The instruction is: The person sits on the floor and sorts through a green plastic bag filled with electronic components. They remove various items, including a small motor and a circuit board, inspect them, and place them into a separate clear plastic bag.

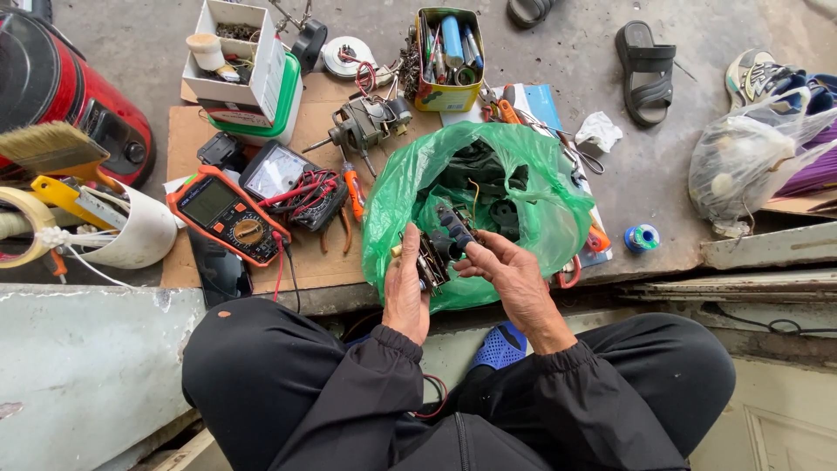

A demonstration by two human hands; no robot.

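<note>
My left hand (pixel 406 292) grips a small circuit board (pixel 431 258) with dark parts and wires on it, held over an open green plastic bag (pixel 523 201). My right hand (pixel 513 277) pinches a dark cylindrical part (pixel 454 228) at the top of that board with thumb and fingers. Inside the bag lie black plastic pieces (pixel 488 179). Both hands sit just above my knees in black trousers.
An orange multimeter (pixel 227 214) with red leads and an analog meter (pixel 277 172) lie on cardboard to the left. A small motor (pixel 364 125), a tin of tools (pixel 448 58), a white box (pixel 234 52), a red appliance (pixel 61 87), a brush (pixel 48 146) and sandals (pixel 646 70) surround.
</note>
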